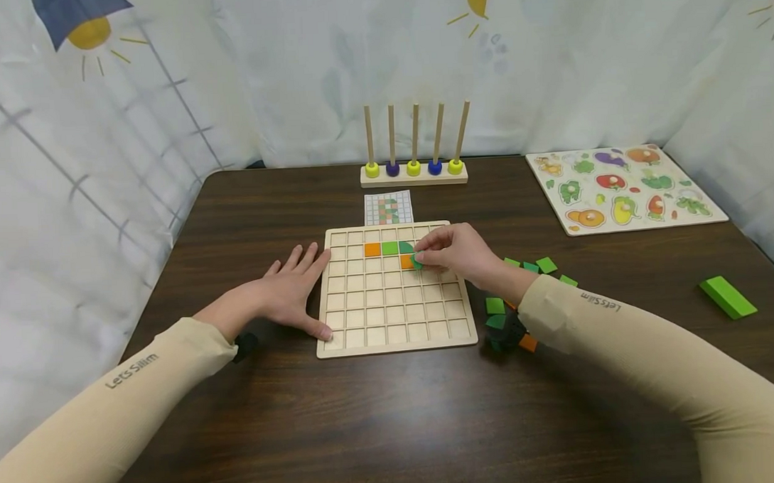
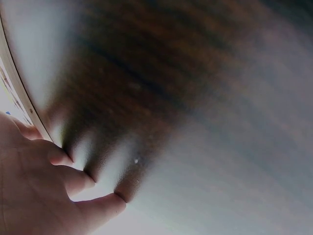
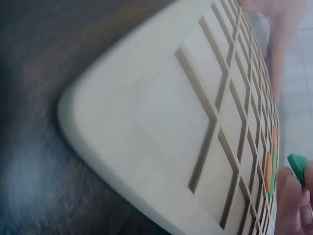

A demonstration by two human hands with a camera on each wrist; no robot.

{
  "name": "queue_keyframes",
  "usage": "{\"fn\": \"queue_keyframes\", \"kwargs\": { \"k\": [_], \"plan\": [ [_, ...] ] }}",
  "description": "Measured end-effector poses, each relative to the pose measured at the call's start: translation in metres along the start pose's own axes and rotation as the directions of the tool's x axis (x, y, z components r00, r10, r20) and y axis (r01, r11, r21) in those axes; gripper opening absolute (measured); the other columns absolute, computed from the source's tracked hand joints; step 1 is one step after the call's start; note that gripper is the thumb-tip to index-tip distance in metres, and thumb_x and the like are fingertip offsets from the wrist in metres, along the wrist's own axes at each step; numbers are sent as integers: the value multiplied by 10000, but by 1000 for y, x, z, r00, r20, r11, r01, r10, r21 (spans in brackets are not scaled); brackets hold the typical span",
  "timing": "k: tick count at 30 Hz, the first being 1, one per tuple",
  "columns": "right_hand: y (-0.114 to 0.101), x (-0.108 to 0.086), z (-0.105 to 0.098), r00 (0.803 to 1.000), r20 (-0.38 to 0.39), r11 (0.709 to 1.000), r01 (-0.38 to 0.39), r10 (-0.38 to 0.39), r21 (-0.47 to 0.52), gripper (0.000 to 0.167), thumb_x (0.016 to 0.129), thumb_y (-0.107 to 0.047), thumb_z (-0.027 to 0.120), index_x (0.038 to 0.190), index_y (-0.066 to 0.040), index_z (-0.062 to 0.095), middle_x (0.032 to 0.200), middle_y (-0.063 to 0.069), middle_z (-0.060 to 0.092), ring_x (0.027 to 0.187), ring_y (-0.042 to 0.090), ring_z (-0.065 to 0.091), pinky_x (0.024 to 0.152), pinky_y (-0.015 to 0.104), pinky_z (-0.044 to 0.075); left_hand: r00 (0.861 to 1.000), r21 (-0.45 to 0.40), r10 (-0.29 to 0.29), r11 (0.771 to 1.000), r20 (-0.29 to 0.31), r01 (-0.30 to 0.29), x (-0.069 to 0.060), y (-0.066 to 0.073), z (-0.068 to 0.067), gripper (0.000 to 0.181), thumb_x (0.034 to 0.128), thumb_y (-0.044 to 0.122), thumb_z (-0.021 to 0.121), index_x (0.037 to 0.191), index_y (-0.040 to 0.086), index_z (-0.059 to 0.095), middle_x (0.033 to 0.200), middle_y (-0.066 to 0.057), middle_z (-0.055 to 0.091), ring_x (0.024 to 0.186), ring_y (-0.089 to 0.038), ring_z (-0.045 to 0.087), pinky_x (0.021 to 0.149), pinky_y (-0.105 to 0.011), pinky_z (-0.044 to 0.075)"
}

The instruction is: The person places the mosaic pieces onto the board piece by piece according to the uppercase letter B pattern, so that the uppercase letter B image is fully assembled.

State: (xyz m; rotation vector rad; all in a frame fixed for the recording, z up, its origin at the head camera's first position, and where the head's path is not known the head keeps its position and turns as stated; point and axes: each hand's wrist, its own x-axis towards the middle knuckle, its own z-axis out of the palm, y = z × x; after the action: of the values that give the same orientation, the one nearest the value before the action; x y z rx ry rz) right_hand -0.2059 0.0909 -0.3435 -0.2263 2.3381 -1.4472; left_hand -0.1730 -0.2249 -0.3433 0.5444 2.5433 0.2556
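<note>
A wooden grid board (image 1: 396,316) lies on the dark table; orange (image 1: 372,250), light green (image 1: 390,248) and dark green (image 1: 406,247) pieces sit in its upper cells, with another orange piece (image 1: 405,261) below. My right hand (image 1: 458,253) pinches a dark green piece (image 1: 416,262) beside that lower orange one; the right wrist view shows this green piece (image 3: 297,166) between thumb and fingers. My left hand (image 1: 293,291) lies with fingers spread at the board's left edge, thumb on its lower left part. In the left wrist view the left hand's (image 2: 54,186) fingertips touch the table.
Loose green (image 1: 494,306) and orange (image 1: 528,342) pieces lie right of the board, partly under my right wrist. Behind it are a pattern card (image 1: 389,208) and a peg stand (image 1: 414,179). A vegetable puzzle (image 1: 628,190) and a green block (image 1: 728,297) are at the right.
</note>
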Motion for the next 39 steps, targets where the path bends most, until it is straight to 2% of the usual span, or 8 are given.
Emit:
{"fn": "queue_keyframes", "kwargs": {
  "k": [5,10,14,17,24,30,33,39],
  "plan": [
    [0,2,5,998,31,997,-59,57,47,201,959,-128,731,1094,21,743,879,91,766,705,135,700,699,267,586,1000,-1,0,1000,-2,0,0,0,0,1445,704,736,800,1646,64,-65,1697,-262,-118,1557,-516,-93,1172,-766,69],
    [0,3,8,990,66,987,-132,126,92,204,967,-96,712,1121,35,738,1004,146,763,771,108,763,735,249,610,1000,-3,-2,1000,-1,2,-1,1,0,1443,705,727,805,1645,60,-62,1697,-264,-117,1557,-517,-92,1174,-764,66],
    [0,1,8,986,92,987,-143,136,74,214,971,-98,707,1133,35,748,1097,175,752,800,103,770,763,254,612,1000,-2,-3,1000,0,3,-1,1,-1,1438,707,724,806,1646,62,-59,1698,-259,-120,1558,-515,-93,1175,-763,66],
    [1,0,8,987,100,991,-128,125,27,213,977,-116,703,1121,31,755,1054,157,764,766,88,756,745,242,607,1000,-1,-3,1000,0,3,-1,1,-1,1438,707,729,802,1647,65,-60,1699,-253,-125,1558,-513,-96,1176,-762,65],
    [4,1,9,993,98,997,-67,71,-43,190,984,-133,698,1068,20,771,827,99,776,680,91,715,695,263,609,1000,-5,0,1000,1,0,-1,1,-1,1440,706,729,804,1647,68,-64,1699,-252,-130,1559,-511,-100,1176,-762,60],
    [4,1,11,995,87,994,-45,53,-97,178,968,-129,718,1076,1,774,828,87,774,689,94,712,690,266,606,1000,-8,1,1000,0,-1,-1,0,-1,1440,707,724,807,1647,71,-66,1699,-253,-128,1559,-511,-98,1175,-763,60],
    [3,1,12,996,83,985,-13,28,-173,183,940,-123,748,1086,-15,770,837,78,769,695,97,691,685,253,579,1000,-8,-1,1000,0,1,-1,0,0,1440,706,725,807,1647,70,-64,1699,-254,-126,1559,-511,-96,1176,-762,62],
    [2,2,15,998,57,945,46,-29,-325,188,891,-121,792,1061,-42,774,848,52,734,704,128,620,652,246,502,1000,-6,-2,1000,-4,2,-1,0,0,1438,706,728,804,1647,68,-60,1699,-255,-121,1559,-512,-92,1176,-762,65]
  ]
}}
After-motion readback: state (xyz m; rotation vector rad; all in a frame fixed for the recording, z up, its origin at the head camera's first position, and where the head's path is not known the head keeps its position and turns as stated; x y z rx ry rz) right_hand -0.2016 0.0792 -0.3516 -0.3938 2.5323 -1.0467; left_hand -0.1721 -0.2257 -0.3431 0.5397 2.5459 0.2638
